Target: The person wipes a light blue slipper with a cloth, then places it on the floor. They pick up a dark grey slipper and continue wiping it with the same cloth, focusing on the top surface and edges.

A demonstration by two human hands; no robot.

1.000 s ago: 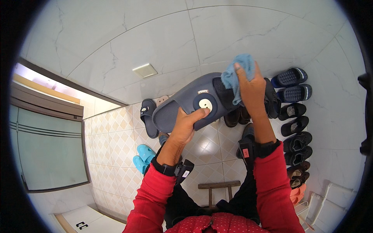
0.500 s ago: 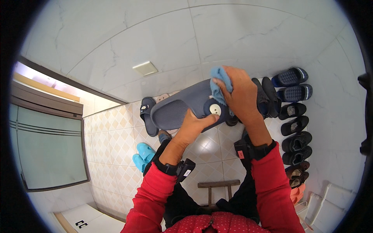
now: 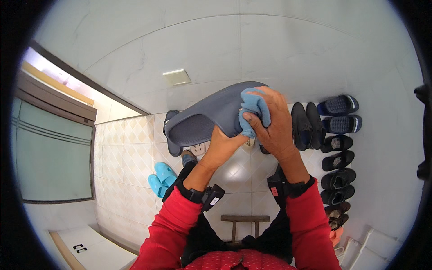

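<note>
A pale tiled wall (image 3: 198, 49) with a white wall plate (image 3: 177, 77) is seen behind a patterned tile floor (image 3: 128, 180), and a frosted glass door (image 3: 54, 148) is framed at the left. A large dark grey slipper (image 3: 216, 103) is held up above the floor, in front of the wall, tilted with its open end toward the lower left. Its near side is gripped by the left hand (image 3: 220, 148), whose fingers are closed on it, though most of them are hidden. A light blue cloth (image 3: 254, 108) is bunched in the right hand (image 3: 276, 126), with fingers and thumb curled around it, and is pressed against the slipper's right end. Turquoise clogs (image 3: 165, 174) are placed at the lower left, black shoes (image 3: 301, 128) near the right hand, and dark blue slippers (image 3: 338, 105) beyond those. A wooden stool (image 3: 245, 218) is partly seen below.
</note>
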